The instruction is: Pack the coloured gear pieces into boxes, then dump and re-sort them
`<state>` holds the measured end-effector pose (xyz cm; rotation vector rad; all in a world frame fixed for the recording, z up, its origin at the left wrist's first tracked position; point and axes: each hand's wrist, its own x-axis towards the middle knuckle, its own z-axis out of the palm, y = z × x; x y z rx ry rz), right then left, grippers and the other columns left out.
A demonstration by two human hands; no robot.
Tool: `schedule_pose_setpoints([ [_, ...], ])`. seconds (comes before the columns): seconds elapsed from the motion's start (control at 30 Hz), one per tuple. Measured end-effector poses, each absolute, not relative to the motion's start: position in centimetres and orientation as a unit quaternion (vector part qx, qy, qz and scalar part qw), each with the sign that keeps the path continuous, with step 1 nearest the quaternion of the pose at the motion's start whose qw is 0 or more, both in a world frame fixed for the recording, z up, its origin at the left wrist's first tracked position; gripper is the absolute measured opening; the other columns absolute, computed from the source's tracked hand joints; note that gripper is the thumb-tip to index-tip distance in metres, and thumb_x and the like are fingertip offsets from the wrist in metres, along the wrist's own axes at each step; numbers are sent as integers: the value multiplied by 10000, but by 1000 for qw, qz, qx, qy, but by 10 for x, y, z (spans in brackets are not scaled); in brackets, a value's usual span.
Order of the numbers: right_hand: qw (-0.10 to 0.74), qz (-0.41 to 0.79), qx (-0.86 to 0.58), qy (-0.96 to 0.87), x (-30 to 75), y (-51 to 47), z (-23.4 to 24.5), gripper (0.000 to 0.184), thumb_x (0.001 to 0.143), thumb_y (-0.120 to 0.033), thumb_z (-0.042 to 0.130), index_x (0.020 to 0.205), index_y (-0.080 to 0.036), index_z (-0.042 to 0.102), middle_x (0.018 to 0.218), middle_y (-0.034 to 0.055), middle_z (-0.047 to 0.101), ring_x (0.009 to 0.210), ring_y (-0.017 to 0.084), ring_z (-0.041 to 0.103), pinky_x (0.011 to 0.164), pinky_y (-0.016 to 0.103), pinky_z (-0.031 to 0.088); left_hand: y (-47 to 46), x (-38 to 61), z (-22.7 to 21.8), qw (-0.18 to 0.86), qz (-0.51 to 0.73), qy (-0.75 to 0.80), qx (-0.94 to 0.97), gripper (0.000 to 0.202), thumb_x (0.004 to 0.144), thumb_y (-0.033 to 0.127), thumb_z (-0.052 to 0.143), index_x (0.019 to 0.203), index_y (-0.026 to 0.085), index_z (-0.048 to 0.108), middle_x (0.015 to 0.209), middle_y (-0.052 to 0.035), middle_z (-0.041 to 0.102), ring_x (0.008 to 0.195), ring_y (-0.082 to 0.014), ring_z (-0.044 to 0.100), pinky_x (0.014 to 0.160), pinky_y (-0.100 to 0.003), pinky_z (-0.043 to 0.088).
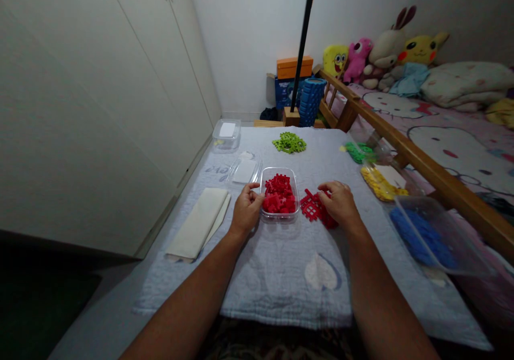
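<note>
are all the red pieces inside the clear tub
No, some red pieces lie on the cloth beside the tub, by the right hand.

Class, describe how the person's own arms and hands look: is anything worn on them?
The left hand and right hand are ungloved, and no sleeve shows on the left forearm or right forearm. No watch or bracelet is visible; small rings are hard to rule out.
</note>
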<state>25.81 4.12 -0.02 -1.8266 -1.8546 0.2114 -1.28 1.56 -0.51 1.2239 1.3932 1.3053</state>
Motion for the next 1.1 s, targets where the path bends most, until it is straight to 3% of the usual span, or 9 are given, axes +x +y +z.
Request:
schedule_pose_setpoints([
  [0.17,197,35,-693,-692,243,37,-11,181,875,-296,634,950,-221,781,1097,132,664,1044,311,521,865,431,392,16,-13,-7,425,517,558,491,371,809,351,637,1127,165,596,603,89,460,557,-106,446,554,-213,343],
  [0.3,195,34,-692,-694,239,38,-15,149,869,-255,630,845,-220,773,1034,129,659,1004,298,515,850,421,388,16,-13,-5,426,516,558,490,367,809,359,642,1120,169,599,602,90,461,545,-103,450,541,-214,334],
  [0.67,296,60,-669,-679,236,39,-6,198,890,-233,520,884,-216,717,960,85,737,971,268,579,952,438,355,15,-13,-3,420,519,561,490,346,791,347,640,1090,176,605,590,89,465,546,-109,468,542,-220,335],
  [0.83,347,73,-622,-698,222,34,7,184,903,-245,534,928,-218,715,985,87,741,985,263,592,930,403,366,16,-13,-6,423,520,557,490,361,798,369,647,1097,172,602,594,91,462,537,-103,459,540,-217,330],
  [1.1,263,76,-575,-771,170,37,35,122,910,-232,583,935,-217,701,934,79,747,931,260,582,842,374,331,18,-13,-10,433,528,548,483,384,786,384,668,1104,179,604,592,93,466,540,-104,462,560,-214,352],
])
